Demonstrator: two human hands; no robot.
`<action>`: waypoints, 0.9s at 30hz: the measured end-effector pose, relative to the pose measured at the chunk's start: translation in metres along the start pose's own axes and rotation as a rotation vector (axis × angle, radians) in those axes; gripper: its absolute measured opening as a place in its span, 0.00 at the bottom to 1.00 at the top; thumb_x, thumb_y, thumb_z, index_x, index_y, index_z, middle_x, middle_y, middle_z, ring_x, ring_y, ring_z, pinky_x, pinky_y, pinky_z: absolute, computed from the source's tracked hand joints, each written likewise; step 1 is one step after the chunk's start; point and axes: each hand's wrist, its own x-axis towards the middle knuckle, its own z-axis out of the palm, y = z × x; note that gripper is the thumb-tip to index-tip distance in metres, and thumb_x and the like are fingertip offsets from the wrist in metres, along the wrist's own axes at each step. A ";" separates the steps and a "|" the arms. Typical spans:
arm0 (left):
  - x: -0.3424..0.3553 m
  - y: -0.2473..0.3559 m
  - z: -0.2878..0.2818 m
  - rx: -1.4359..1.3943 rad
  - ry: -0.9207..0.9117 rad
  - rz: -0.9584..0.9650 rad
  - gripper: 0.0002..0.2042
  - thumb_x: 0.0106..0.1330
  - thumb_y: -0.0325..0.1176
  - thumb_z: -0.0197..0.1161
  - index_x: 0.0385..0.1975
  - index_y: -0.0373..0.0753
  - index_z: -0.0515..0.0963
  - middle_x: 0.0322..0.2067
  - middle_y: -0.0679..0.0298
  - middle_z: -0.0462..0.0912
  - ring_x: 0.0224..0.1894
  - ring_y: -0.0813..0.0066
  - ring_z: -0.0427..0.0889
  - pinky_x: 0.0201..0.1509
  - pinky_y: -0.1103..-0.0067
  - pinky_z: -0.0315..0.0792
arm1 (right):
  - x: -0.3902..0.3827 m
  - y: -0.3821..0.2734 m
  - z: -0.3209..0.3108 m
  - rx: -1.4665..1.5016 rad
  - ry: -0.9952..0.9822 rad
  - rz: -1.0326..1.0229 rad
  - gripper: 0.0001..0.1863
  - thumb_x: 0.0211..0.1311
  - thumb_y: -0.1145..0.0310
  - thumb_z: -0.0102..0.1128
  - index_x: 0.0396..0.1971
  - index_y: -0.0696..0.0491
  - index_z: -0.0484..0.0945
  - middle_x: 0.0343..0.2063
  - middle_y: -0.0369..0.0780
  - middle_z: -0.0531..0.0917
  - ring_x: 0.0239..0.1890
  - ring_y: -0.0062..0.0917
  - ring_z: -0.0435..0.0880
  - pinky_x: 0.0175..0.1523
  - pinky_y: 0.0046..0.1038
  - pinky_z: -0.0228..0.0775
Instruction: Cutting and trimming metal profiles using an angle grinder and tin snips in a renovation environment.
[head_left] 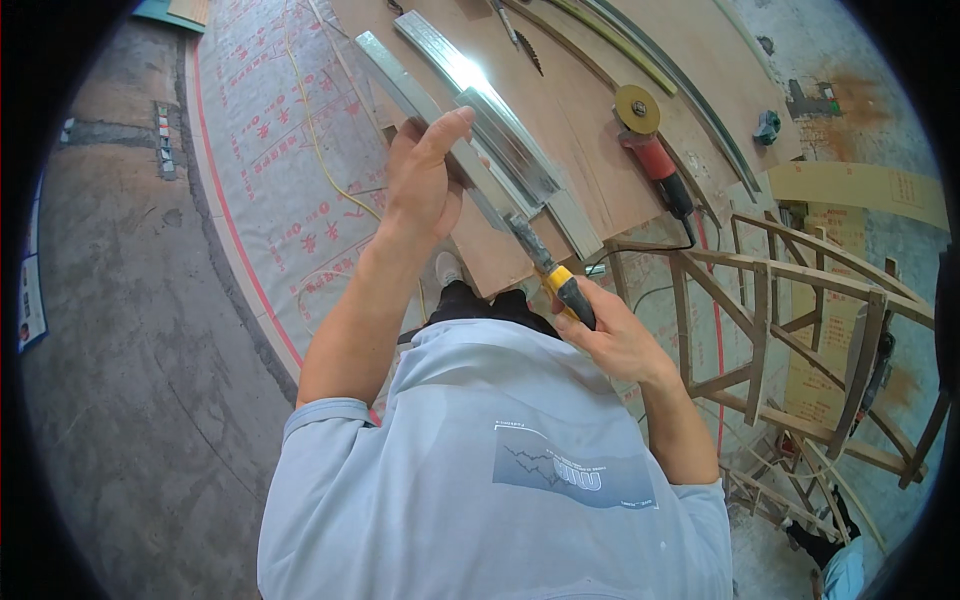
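Observation:
My left hand is closed around a long silver metal channel, thumb along its upper side. The channel slants over the wooden work board, its near end toward my right hand. Low in front of my body, my right hand grips a pair of tin snips with yellow and black handles. Their grey jaws are at the near end of the channel; whether they bite into it I cannot tell. Beside my left hand, more silver metal channels lie on the board.
On the wooden board lie a red and black angle grinder with a yellow disc, a jagged dark blade and long curved strips. A wooden sawhorse frame stands right. Another person shows at lower right. A yellow cord crosses the printed floor sheet.

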 end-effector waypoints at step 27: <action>0.014 -0.010 0.010 0.777 -0.101 0.489 0.16 0.62 0.30 0.70 0.42 0.36 0.68 0.29 0.62 0.75 0.30 0.72 0.78 0.35 0.72 0.75 | 0.012 0.030 0.020 -0.153 0.173 0.088 0.15 0.68 0.63 0.62 0.33 0.61 0.72 0.24 0.51 0.78 0.28 0.48 0.73 0.36 0.40 0.68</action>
